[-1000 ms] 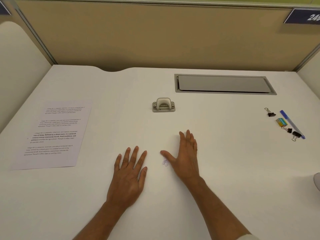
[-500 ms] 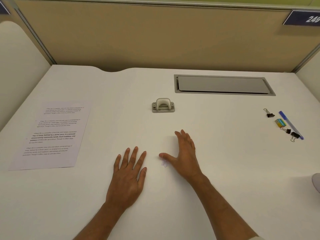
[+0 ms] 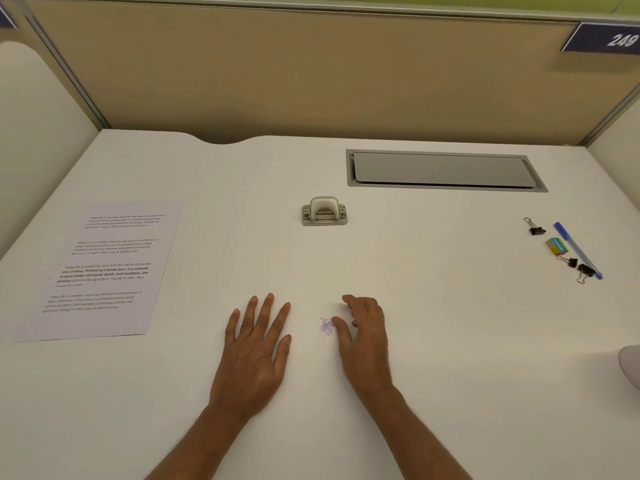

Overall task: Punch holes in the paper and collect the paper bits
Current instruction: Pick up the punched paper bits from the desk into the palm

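Paper (image 3: pixel 100 271) lengthwise away from person, left hand (image 3: pixel 256 355) flat, right hand (image 3: pixel 367 341) half-curled beside bits (image 3: pixel 326 326), both empty

Paper (image 3: pixel 100 271) left, punch (image 3: pixel 324 211) centre, apparently bits (image 3: pixel 326 326)

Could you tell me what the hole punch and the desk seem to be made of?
The punch is likely metal: matte grey-silver, with a dull sheen on its domed lever. The desk is probably laminate: smooth matte white, no grain showing.

The left forearm (image 3: pixel 207 441) and right forearm (image 3: pixel 415 431) are bare along their visible length; left grip (image 3: pixel 254 355) and right grip (image 3: pixel 365 341) likewise bare, nails short.
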